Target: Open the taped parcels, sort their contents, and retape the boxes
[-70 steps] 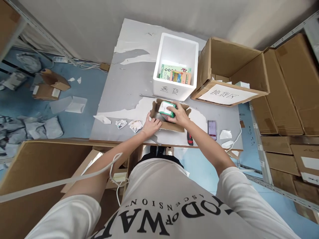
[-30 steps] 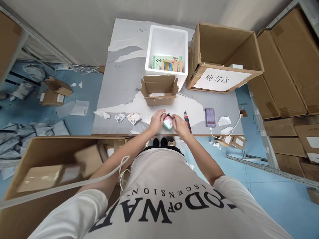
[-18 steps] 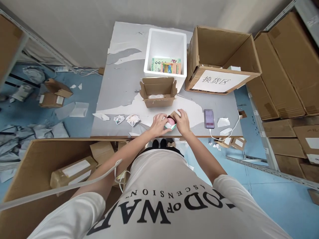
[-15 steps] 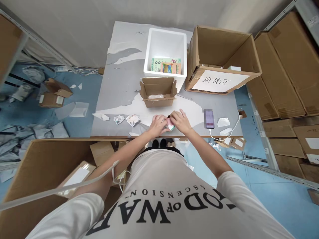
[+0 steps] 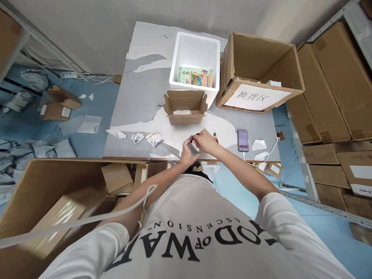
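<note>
At the table's near edge, my left hand (image 5: 188,152) is wrapped around a small flat packet (image 5: 193,148) with grey-green and pink parts; its exact kind cannot be made out. My right hand (image 5: 204,140) has its fingers closed together over the upper end of the same packet, touching the left fingers. Part of the packet is hidden by the fingers. Beside the right hand lies a small red and black object (image 5: 215,136). Just beyond my hands stands an open brown cardboard box (image 5: 186,120) with clear plastic inside.
Behind that box stand a white foam box (image 5: 173,73) holding colourful packs and a large labelled carton (image 5: 258,97). A phone (image 5: 243,140) on a cable lies right; crumpled paper (image 5: 154,138) lies left. A big carton (image 5: 17,186) with parcels is at lower left, shelving (image 5: 309,170) at right.
My hands have tilted the packet, turning a grey-green side up, and the left hand has come closer to me. The red and black object beside the right hand is now uncovered. The view shifted slightly.
</note>
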The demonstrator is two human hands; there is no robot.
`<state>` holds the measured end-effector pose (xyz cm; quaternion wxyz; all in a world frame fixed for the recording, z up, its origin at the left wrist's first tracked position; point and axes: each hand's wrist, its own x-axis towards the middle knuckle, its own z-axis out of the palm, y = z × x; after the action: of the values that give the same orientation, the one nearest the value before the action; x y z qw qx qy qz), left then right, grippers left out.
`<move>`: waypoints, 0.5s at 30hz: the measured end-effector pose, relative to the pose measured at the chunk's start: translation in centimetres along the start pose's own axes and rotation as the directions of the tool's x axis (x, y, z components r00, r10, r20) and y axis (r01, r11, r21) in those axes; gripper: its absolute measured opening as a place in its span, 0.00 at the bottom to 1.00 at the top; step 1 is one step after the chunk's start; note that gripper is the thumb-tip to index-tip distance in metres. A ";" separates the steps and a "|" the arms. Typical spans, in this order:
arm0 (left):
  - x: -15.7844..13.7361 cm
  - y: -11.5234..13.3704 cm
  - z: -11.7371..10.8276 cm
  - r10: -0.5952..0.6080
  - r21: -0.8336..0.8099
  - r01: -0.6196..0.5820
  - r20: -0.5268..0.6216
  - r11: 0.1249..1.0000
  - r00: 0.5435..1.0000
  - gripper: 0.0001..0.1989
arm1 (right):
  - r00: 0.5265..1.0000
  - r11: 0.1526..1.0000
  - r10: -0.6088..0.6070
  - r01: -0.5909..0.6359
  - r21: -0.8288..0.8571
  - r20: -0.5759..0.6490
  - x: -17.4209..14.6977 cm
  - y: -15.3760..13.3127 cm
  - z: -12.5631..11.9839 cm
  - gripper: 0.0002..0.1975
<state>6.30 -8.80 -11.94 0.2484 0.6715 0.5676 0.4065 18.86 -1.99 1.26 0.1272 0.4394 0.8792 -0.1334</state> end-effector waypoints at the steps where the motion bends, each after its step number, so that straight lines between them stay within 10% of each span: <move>1: 0.0 -0.1 0.3 -0.023 0.005 0.023 0.020 1.000 1.000 0.43 | 1.000 1.000 0.006 -0.006 0.002 0.008 0.0 0.2 -0.1 0.11; 15: 0.9 -1.0 -0.3 -0.073 -0.153 0.085 0.081 0.985 0.994 0.41 | 0.990 0.997 0.061 -0.066 0.036 0.126 0.0 0.5 -1.0 0.29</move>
<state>5.50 -7.76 -12.34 0.3373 0.6418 0.5506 0.4137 19.11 -1.38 2.16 0.1773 0.4604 0.8523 -0.1739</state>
